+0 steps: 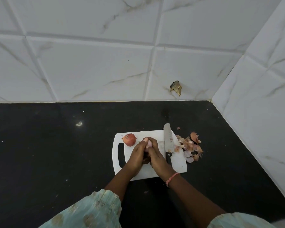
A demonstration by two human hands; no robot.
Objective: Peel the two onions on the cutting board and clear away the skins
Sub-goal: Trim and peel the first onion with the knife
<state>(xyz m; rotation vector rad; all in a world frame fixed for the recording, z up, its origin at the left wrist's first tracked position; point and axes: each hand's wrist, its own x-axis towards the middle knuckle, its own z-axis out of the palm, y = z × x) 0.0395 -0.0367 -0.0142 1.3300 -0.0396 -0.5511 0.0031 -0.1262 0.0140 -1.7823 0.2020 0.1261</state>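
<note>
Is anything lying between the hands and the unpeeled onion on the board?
Nothing visible. The unpeeled onion sits on bare cutting board, just beyond the left hand. The knife lies on the other side, past the right hand.

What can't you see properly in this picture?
- Onion in the hands, head view: only a pale bit shows; the left hand and right hand cover the rest, so how much is peeled is unclear.
- Knife handle: the right hand partly hides it.
- Skins: too small and jumbled to count.
- Brown thing on the wall tile: too small to identify.
</note>
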